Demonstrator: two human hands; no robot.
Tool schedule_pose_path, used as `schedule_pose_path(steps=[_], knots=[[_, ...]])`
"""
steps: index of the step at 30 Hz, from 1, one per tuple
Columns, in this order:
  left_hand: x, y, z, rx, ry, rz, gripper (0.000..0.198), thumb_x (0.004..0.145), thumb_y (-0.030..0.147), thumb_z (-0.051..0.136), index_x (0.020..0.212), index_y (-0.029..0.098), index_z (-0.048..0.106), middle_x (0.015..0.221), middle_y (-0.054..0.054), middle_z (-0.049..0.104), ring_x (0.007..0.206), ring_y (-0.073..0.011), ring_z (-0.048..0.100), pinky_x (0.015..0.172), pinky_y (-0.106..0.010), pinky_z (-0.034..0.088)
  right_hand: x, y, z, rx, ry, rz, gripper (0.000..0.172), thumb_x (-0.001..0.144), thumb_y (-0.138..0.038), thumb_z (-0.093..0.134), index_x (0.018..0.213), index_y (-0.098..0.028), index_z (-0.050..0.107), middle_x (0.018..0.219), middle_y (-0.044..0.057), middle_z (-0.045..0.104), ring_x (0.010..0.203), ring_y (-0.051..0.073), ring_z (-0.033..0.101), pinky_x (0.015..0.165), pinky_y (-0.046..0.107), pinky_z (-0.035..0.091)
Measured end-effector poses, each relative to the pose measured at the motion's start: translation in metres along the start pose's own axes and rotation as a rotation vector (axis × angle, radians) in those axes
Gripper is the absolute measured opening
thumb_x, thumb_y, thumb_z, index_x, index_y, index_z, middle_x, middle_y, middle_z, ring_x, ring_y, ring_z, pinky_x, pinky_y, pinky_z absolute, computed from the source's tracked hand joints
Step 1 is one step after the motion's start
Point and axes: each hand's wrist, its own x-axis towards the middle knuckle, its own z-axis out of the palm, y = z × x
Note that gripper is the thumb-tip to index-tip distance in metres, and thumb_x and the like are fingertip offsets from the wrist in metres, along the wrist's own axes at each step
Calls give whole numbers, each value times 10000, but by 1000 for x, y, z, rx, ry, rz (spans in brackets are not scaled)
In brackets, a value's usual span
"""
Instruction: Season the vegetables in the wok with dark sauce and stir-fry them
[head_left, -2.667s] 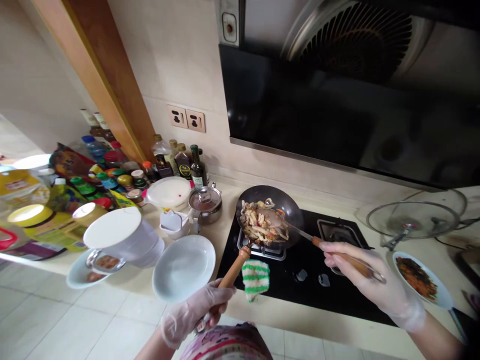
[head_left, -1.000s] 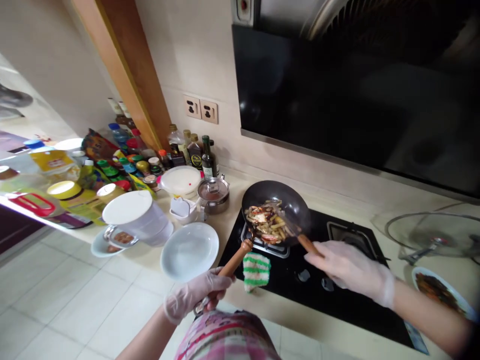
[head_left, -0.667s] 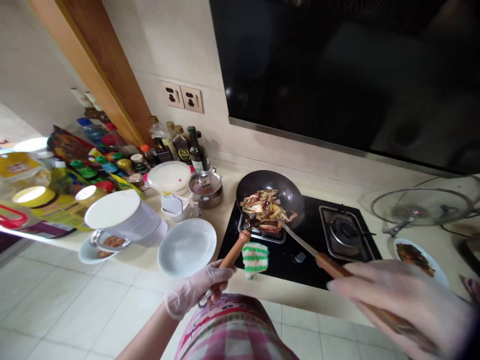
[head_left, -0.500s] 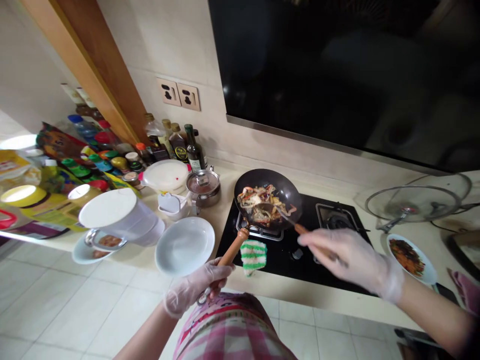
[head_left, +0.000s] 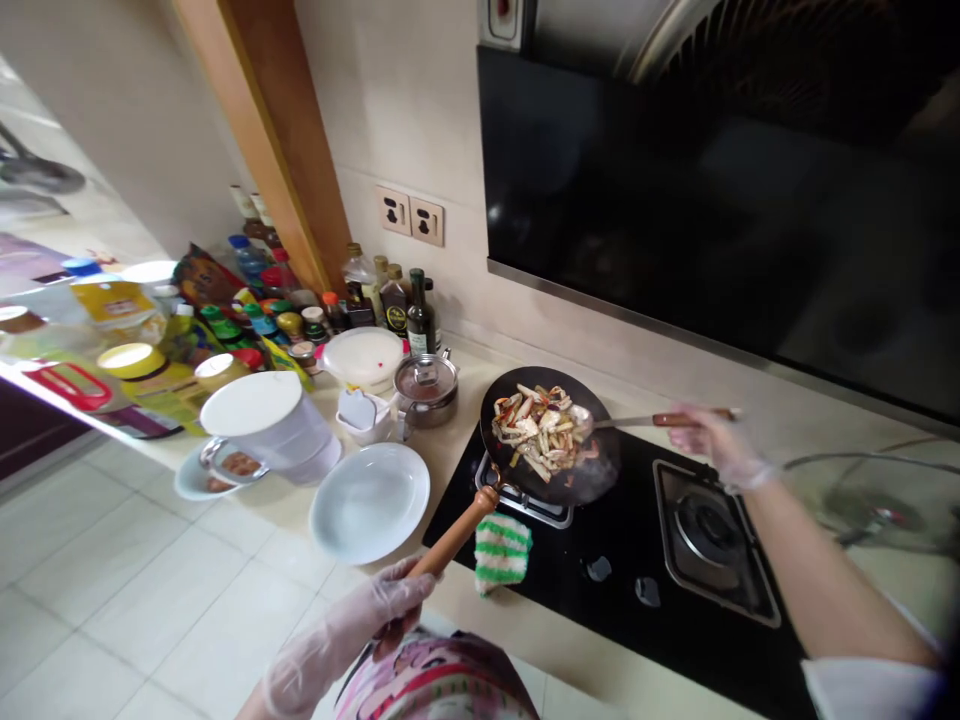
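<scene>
Black steel wok (head_left: 592, 478) sits on the left burner of the dark stove (head_left: 615, 590), in the head view, with chopped pale and reddish food (head_left: 541, 432) heaped in its bowl. The gloved left hand (head_left: 390, 600) has its fingers clenched around the end of the wooden wok handle (head_left: 454, 535), which juts toward the person; that grip seems to steady the pan. The gloved right hand (head_left: 716, 445) reaches across from the far side, fingers grasping the spatula (head_left: 652, 420) by its wooden grip, the blade lying level among the food, likely kept long to stay off the heat. A green-striped cloth (head_left: 501, 550) lies on the stove edge just beside the handle. On the tabletop (head_left: 457, 440) to the left, an empty white plate (head_left: 369, 503) waits near the wok, with a small lidded pot (head_left: 426, 385) and sauce bottles (head_left: 409, 305) behind.
</scene>
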Motion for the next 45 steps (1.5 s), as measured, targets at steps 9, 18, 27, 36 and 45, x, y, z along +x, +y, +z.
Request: schedule_pose_path(steps=[9, 18, 27, 36, 45], knots=[[2, 2, 12, -41, 90, 19, 508, 745, 618, 727, 957, 161, 662, 578, 45, 514, 428, -57, 315, 406, -243, 157, -19, 101, 12, 395, -54, -33, 336, 658, -425, 802, 881, -189, 718, 678, 62, 763, 593, 229, 749, 523, 281, 612], [7, -5, 8, 17, 52, -8, 624, 713, 690, 714, 1026, 152, 661, 587, 69, 492, 402, -44, 300, 377, -220, 145, -82, 50, -16, 199, -20, -254, 349, 754, -490, 806, 925, -190, 754, 714, 66, 775, 601, 214, 747, 593, 292, 634], [-3, 6, 13, -34, -22, -10, 613, 684, 694, 734, 989, 171, 633, 605, 68, 517, 386, -36, 313, 376, -225, 153, -127, 14, -23, 25, 45, -309, 337, 788, -558, 766, 932, -254, 751, 700, 39, 772, 672, 234, 766, 698, 330, 648], [-6, 4, 16, -122, -86, -46, 578, 672, 658, 766, 966, 200, 571, 589, 83, 516, 378, -38, 311, 386, -225, 153, -185, -13, -6, -262, -6, -333, 302, 846, -548, 705, 949, -270, 762, 798, 45, 794, 709, 218, 777, 702, 278, 661], [-5, 4, 15, -50, -72, -60, 566, 637, 704, 758, 780, 224, 493, 562, 87, 526, 357, -33, 319, 376, -235, 161, -177, 21, 70, -526, -319, -764, 217, 938, -231, 553, 1063, -236, 731, 967, 40, 804, 819, 172, 775, 758, 241, 615]])
